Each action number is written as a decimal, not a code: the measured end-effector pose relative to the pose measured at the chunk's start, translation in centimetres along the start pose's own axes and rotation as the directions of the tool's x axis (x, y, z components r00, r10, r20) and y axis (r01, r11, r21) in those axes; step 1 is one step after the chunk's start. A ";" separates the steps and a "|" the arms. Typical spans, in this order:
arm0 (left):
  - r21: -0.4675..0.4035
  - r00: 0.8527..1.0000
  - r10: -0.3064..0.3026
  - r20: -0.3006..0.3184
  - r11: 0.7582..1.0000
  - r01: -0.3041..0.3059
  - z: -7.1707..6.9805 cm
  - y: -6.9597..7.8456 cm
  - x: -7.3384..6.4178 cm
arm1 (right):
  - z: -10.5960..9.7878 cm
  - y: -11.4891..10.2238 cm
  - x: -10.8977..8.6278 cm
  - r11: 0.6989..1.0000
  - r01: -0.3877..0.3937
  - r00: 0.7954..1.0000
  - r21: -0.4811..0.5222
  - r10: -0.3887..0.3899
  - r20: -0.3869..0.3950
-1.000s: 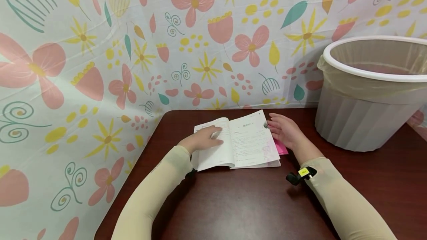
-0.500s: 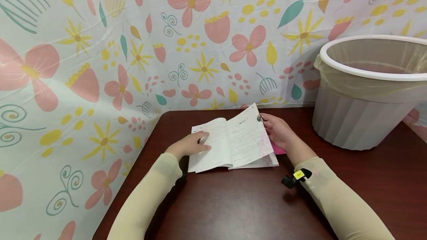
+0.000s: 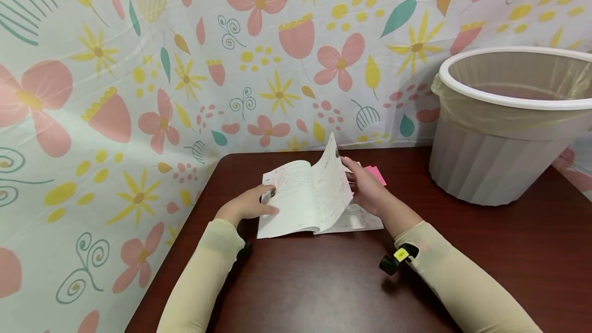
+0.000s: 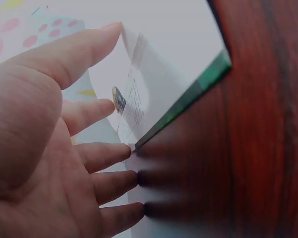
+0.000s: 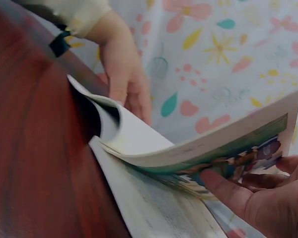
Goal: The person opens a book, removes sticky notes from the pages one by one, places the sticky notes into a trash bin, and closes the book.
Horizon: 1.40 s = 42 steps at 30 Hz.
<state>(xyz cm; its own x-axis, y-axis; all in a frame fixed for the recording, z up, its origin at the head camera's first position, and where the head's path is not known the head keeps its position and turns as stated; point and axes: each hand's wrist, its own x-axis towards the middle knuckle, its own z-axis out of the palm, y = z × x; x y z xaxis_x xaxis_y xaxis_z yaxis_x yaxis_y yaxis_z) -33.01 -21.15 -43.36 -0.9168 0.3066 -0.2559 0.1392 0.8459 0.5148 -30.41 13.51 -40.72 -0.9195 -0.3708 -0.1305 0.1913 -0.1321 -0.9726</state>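
An open paperback book [image 3: 291, 199] lies on the dark red-brown table, with printed text on its pages. My left hand [image 3: 247, 203] rests at the left page's outer edge, fingers spread; in the left wrist view the fingertips [image 4: 104, 156] touch the paper's side. On the right, one or more leaves [image 3: 330, 184] stand raised and curved. Behind them is my right hand [image 3: 370, 191]. In the right wrist view its thumb [image 5: 223, 191] lies against a coloured picture [image 5: 238, 163] on the leaf's underside, and the index finger meets its edge.
A bright pink sheet or cover [image 3: 375, 174] shows beyond the right hand. A grey ribbed bin [image 3: 490, 163] with a white rim and a plastic liner stands at the right. Flower-patterned cloth [image 3: 296, 81] hangs behind and to the left of the table [image 3: 324, 287].
The right hand has moved left, swinging the right-hand leaf up from nearly flat to upright. My left hand has slid outward to the left page's edge. The head view has shifted slightly.
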 end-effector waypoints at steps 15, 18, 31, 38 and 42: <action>-0.008 1.000 -0.008 -0.007 1.000 0.007 0.3 -0.6 0.0 | 4.5 2.8 -1.0 0.851 0.258 0.966 -0.456 -0.219 0.138; -0.004 1.000 -0.018 -0.004 1.000 0.018 0.4 -0.6 -0.1 | 5.1 3.4 -1.2 0.780 0.295 0.955 -0.552 -0.256 0.148; 0.033 0.998 -0.038 -0.051 0.999 0.040 0.8 -0.2 0.0 | 6.2 4.5 -2.0 0.589 0.344 0.939 -0.732 -0.222 0.262; 0.023 0.997 -0.021 -0.072 0.999 0.023 0.8 -0.5 0.0 | 6.2 5.1 -1.9 0.522 0.330 0.944 -0.786 -0.188 0.271; 0.028 0.997 -0.002 -0.078 1.000 0.005 0.5 -0.7 0.2 | 6.3 5.2 -2.0 0.474 0.311 0.950 -0.824 -0.144 0.276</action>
<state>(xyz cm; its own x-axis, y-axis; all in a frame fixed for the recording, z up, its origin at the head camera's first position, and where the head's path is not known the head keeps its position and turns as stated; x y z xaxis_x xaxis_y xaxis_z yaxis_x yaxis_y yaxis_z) -33.14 -21.45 -44.18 -0.9435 0.2696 -0.1928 0.1455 0.8594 0.4901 -25.43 7.80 -44.36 -0.8067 -0.5869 0.0695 -0.4785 0.5795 -0.6597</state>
